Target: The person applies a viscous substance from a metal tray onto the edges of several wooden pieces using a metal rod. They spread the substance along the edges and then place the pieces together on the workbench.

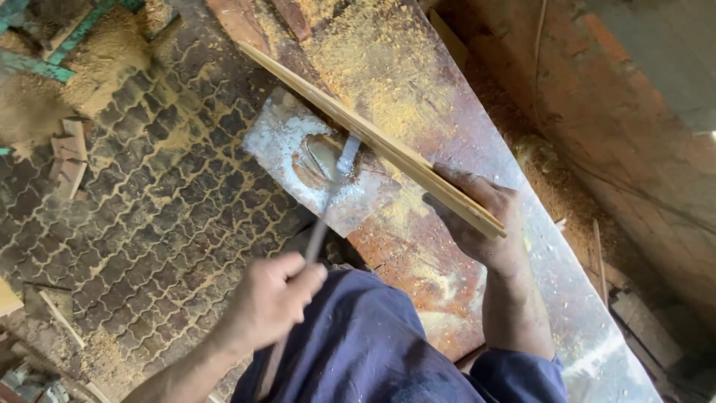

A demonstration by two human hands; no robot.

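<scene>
On dusty bench: left hand (272,298) gripping brush (332,198), right hand (481,220) clasping thin wooden strips (365,130), perhaps glued.

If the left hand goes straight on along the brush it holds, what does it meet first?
Probably the pale glue puddle on the flat board, where the left hand aims the brush; the wooden strips lie just beyond.

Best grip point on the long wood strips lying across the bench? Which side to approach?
Take the wood strips at the near end, where the right hand already holds them. They slant up and away across the rusty bench, and that end juts free of the smeared plate. Come from the right: the left hand works a brush on the other side.
</scene>
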